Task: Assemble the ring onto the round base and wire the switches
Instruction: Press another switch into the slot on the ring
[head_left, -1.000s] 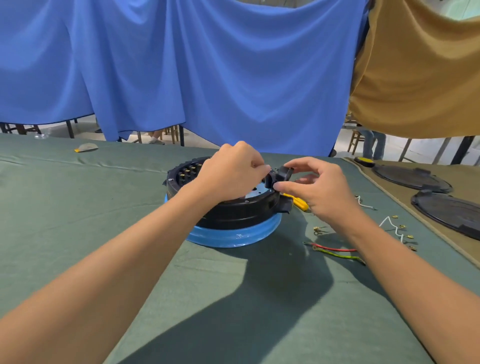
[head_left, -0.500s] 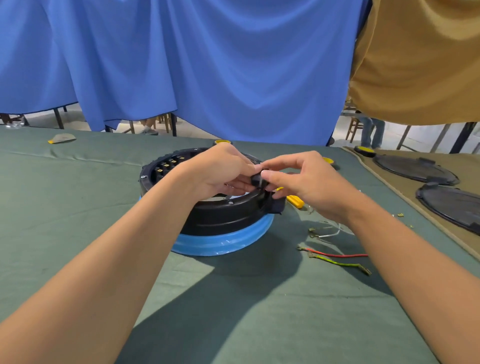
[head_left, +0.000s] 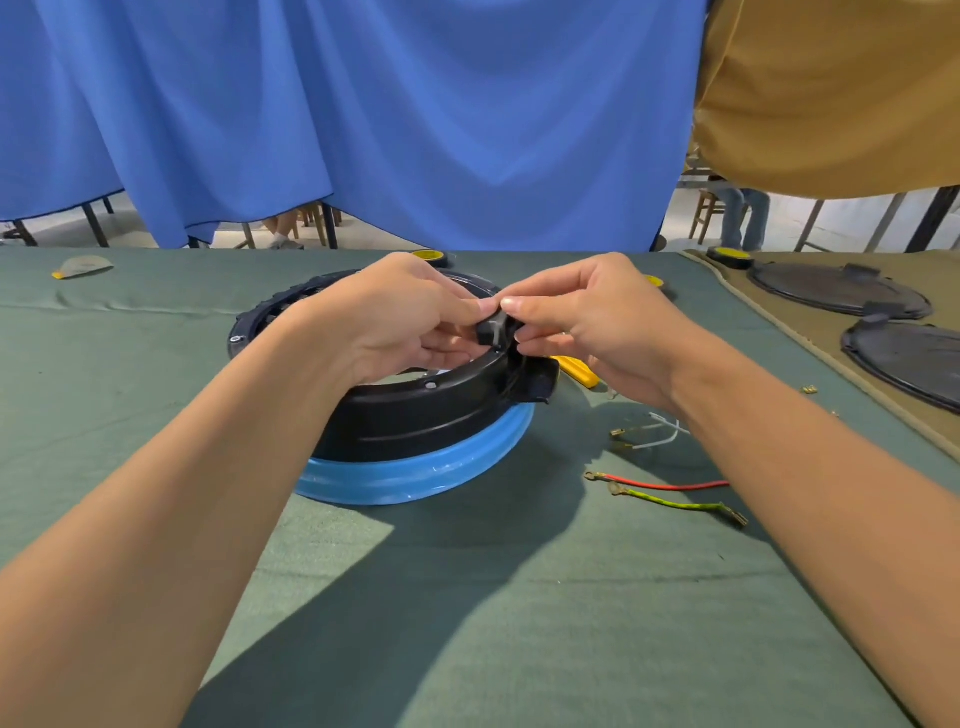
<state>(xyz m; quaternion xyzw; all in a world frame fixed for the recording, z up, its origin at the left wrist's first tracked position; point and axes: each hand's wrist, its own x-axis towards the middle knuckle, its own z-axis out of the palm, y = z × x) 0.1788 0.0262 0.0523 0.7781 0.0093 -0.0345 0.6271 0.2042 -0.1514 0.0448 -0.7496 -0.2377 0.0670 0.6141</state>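
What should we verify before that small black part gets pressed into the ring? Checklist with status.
1. Black ring sits on the blue base: ok on the near side.
2. Left hand and right hand both pinch the small black part: ok.
3. Part aligned with its slot: cannot tell, fingers hide it.
4. Red wire and yellow-green wire lie loose, clear of the ring: ok.

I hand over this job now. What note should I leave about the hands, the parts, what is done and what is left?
Hands: left hand and right hand both pinch the switch over the right rim of the ring.
The ring sits on the base.
Loose on the cloth: red wire, green wire, white wire.
Done: ring on base.
Left: seat the switch, wire it.
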